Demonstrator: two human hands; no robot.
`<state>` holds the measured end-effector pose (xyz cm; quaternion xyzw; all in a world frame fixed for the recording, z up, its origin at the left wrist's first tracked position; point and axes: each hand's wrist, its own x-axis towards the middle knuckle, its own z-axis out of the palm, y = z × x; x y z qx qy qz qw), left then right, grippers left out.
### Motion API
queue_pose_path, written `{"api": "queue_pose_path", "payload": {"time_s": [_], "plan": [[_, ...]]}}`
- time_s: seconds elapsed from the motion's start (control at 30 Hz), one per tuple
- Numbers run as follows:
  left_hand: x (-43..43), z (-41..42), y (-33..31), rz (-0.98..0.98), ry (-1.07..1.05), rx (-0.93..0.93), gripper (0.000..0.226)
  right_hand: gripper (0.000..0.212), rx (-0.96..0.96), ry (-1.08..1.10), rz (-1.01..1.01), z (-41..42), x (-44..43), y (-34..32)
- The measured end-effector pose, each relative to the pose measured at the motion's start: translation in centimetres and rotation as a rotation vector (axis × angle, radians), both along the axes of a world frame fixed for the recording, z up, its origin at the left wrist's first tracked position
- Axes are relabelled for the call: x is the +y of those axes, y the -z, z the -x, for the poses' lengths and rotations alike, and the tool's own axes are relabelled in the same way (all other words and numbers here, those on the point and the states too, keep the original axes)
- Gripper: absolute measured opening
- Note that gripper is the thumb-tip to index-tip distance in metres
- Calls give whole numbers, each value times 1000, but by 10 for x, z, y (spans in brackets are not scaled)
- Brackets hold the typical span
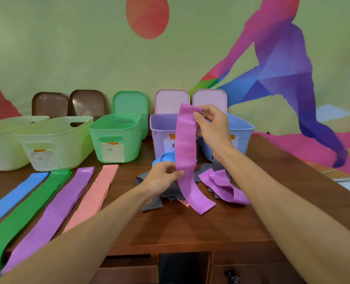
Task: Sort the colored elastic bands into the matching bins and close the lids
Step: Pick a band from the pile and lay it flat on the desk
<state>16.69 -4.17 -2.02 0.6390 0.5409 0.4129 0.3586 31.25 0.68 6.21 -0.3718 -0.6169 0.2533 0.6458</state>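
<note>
A wooden table (190,228) fills the lower half of the frame. Along its far edge a row of open bins is set: two cream bins (55,140) at centre left, a green bin (116,140), then a purple bin (159,128) and a blue bin (241,130) touching side by side at centre. Their lids (130,103) are propped against the wall behind. Four flat bands (53,210) are laid at lower left. At centre a purple band (185,144) is held upright before the purple bin, its upper end pinched by the right hand (213,124) and its middle edge pinched by the left hand (161,177). Its tail is draped over a grey heap (155,201), beside a second purple band (223,185). Risks are judged as follows: grey pieces may be dragged along by the trailing tail, the glossy strip may slip from so light a pinch, and the adjacent, similarly tinted blue bin may be entered in error.
</note>
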Motion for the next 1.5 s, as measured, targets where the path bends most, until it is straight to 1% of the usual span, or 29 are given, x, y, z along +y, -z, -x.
{"api": "queue_pose_path", "payload": {"time_s": [0.1,0.2,0.27,0.33,0.37,0.5,0.6,0.77,0.87,0.93,1.0,1.1,1.2,1.33,1.5], "plan": [[-2,-1,-9,-67,3,-41,12,19,32,81,-29,0,0,-1],[-8,0,-25,-86,2,-157,13,8,70,222,-20,-5,6,0],[-12,5,-31,-77,9,-181,13,13,140,248,25,-6,9,2],[-17,14,-34,-66,-1,-98,13,22,179,239,60,-5,9,7],[-20,18,-35,-60,-13,-39,14,23,183,229,75,-4,9,10],[-31,41,-34,-54,-91,176,21,8,172,214,128,5,7,22],[-40,59,-33,-41,-133,253,24,7,105,215,139,15,2,27],[-62,90,-27,52,-138,245,35,11,-36,194,147,42,0,35],[-75,111,-24,158,-106,204,30,10,-149,235,131,61,3,39],[-86,126,-25,248,-80,167,22,9,-237,267,151,72,6,43],[-95,141,-27,295,-67,148,16,10,-292,266,183,84,9,46],[-106,164,-27,303,-75,169,18,13,-387,240,204,104,7,49],[-117,184,-24,305,-94,193,21,11,-475,185,191,126,5,52],[-129,207,-19,323,-130,123,21,13,-585,136,137,163,4,53],[-136,235,-16,364,-186,69,20,18,-641,63,123,215,10,60]]}}
